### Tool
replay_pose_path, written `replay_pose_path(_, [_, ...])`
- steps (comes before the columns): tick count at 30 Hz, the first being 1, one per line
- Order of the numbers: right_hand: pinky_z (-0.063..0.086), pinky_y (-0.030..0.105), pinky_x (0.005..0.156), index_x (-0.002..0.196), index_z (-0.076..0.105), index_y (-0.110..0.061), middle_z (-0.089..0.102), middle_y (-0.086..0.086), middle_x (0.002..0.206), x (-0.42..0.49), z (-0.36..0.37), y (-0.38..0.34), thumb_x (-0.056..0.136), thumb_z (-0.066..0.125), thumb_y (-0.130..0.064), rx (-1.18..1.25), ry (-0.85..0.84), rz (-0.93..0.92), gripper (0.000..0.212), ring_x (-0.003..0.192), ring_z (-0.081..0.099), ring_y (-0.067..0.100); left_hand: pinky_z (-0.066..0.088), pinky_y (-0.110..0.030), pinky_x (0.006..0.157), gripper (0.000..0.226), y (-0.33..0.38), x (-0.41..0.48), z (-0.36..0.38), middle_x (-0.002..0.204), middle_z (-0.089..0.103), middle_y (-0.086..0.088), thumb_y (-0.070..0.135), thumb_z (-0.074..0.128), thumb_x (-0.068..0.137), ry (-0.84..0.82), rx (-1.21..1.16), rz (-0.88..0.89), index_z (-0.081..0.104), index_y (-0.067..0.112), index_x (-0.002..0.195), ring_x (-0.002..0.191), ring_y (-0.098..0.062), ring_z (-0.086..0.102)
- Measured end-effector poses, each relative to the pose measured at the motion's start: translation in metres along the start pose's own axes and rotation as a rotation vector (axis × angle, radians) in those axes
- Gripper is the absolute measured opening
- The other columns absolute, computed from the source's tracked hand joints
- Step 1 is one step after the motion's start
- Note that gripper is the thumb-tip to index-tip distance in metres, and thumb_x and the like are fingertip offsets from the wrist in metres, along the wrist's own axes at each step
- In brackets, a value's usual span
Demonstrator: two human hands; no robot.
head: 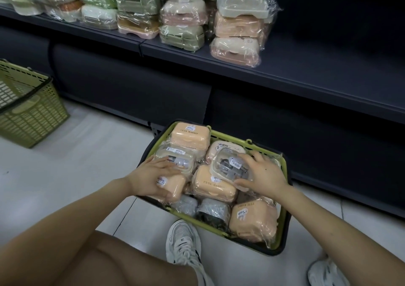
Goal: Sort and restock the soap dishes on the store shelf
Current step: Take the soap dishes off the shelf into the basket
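A green basket (282, 200) on the floor holds several wrapped soap dishes, mostly orange ones (190, 137) marked CUTE RABBIT, plus clear and dark ones. My left hand (151, 177) grips an orange soap dish (171, 185) at the basket's near left, its fingers reaching onto a clear-lidded dish (175, 157). My right hand (262, 174) holds a clear-lidded soap dish (228, 165) tilted above the middle of the basket. On the dark shelf (306, 71) above stand stacks of wrapped green, pink and cream soap dishes (182, 22).
A second green basket (30, 110) stands on the floor at the left, nothing visible inside. The shelf's right part is bare. My knee and white shoes (184, 242) are just before the basket. Pale floor tiles lie all round.
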State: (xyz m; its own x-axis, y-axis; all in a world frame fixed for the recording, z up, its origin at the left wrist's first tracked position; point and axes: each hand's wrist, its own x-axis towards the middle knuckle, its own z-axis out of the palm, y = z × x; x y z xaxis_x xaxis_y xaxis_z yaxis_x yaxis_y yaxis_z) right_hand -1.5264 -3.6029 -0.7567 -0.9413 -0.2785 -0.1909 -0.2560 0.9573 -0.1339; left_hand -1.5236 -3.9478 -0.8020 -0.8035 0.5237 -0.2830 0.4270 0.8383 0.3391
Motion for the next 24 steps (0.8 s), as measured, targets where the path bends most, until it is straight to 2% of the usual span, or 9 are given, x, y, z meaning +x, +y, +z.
replay_pose_path(2, [0.036, 0.034, 0.104, 0.148, 0.029, -0.032, 0.034, 0.001, 0.15, 0.0, -0.014, -0.001, 0.083, 0.06, -0.063, 0.02, 0.062, -0.01, 0.078, 0.134, 0.036, 0.022, 0.003, -0.031, 0.118, 0.112, 0.007, 0.002, -0.007, 0.152, 0.033, 0.011, 0.102, 0.024, 0.045, 0.044, -0.007, 0.005, 0.025, 0.043, 0.14, 0.146, -0.011, 0.014])
replay_pose_path(6, [0.037, 0.036, 0.104, 0.145, 0.038, -0.025, 0.038, 0.003, 0.148, 0.001, -0.055, 0.001, 0.089, 0.058, -0.053, 0.101, 0.246, -0.024, 0.066, 0.133, 0.038, 0.023, 0.024, -0.03, 0.112, 0.094, 0.026, 0.013, -0.034, 0.131, 0.06, -0.002, 0.092, 0.029, 0.069, 0.273, -0.065, 0.089, 0.06, 0.025, 0.128, 0.133, -0.027, 0.044])
replay_pose_path(8, [0.039, 0.037, 0.1, 0.143, 0.043, -0.021, 0.044, 0.003, 0.142, 0.004, -0.079, 0.005, 0.09, 0.058, -0.049, 0.152, 0.363, -0.02, 0.062, 0.128, 0.043, 0.025, 0.024, -0.027, 0.109, 0.091, 0.041, 0.022, -0.062, 0.127, 0.062, -0.002, 0.088, 0.029, 0.073, 0.341, -0.056, 0.099, 0.065, 0.021, 0.123, 0.128, -0.025, 0.047])
replay_pose_path(11, [0.04, 0.037, 0.097, 0.139, 0.048, -0.017, 0.05, 0.006, 0.137, 0.017, -0.118, 0.012, 0.089, 0.06, -0.047, 0.228, 0.528, 0.001, 0.059, 0.123, 0.048, 0.027, 0.023, -0.016, 0.103, 0.081, 0.064, 0.04, -0.108, 0.119, 0.065, 0.001, 0.079, 0.035, 0.078, 0.508, -0.02, 0.087, 0.068, 0.018, 0.118, 0.121, -0.022, 0.051])
replay_pose_path(14, [0.037, 0.037, 0.101, 0.143, 0.041, -0.017, 0.045, 0.007, 0.142, 0.039, -0.153, 0.016, 0.089, 0.06, -0.049, 0.303, 0.598, 0.017, 0.066, 0.128, 0.045, 0.028, 0.031, -0.024, 0.097, 0.061, 0.08, 0.06, -0.154, 0.113, 0.065, -0.002, 0.061, 0.042, 0.083, 0.689, -0.017, 0.018, 0.068, 0.015, 0.116, 0.113, -0.023, 0.052])
replay_pose_path(17, [0.038, 0.04, 0.103, 0.148, 0.032, -0.021, 0.038, 0.008, 0.147, 0.069, -0.181, 0.02, 0.088, 0.062, -0.05, 0.397, 0.629, 0.014, 0.073, 0.132, 0.041, 0.028, 0.03, -0.025, 0.097, 0.042, 0.09, 0.082, -0.195, 0.116, 0.062, -0.008, 0.04, 0.062, 0.09, 0.848, -0.094, -0.028, 0.064, 0.012, 0.121, 0.114, -0.027, 0.051])
replay_pose_path(19, [0.037, 0.037, 0.103, 0.151, 0.025, -0.023, 0.033, 0.007, 0.151, 0.092, -0.199, 0.022, 0.087, 0.063, -0.05, 0.488, 0.635, 0.026, 0.079, 0.133, 0.039, 0.027, 0.029, -0.024, 0.095, 0.045, 0.096, 0.1, -0.221, 0.123, 0.056, -0.011, 0.032, 0.065, 0.09, 0.886, -0.143, -0.062, 0.057, 0.012, 0.129, 0.118, -0.028, 0.048])
replay_pose_path(22, [0.036, 0.032, 0.101, 0.153, 0.018, -0.027, 0.028, 0.006, 0.153, 0.129, -0.223, 0.028, 0.086, 0.066, -0.049, 0.599, 0.64, 0.027, 0.086, 0.133, 0.04, 0.025, 0.029, -0.021, 0.092, 0.06, 0.1, 0.134, -0.255, 0.135, 0.046, -0.013, 0.034, 0.066, 0.088, 0.864, -0.254, -0.115, 0.043, 0.016, 0.141, 0.124, -0.026, 0.044])
replay_pose_path(24, [0.035, 0.034, 0.105, 0.154, 0.015, -0.028, 0.025, 0.007, 0.154, 0.155, -0.237, 0.032, 0.083, 0.068, -0.05, 0.621, 0.644, -0.01, 0.091, 0.135, 0.037, 0.025, 0.028, -0.021, 0.093, 0.07, 0.099, 0.158, -0.271, 0.141, 0.041, -0.012, 0.034, 0.069, 0.086, 0.86, -0.334, -0.138, 0.035, 0.018, 0.145, 0.129, -0.024, 0.04])
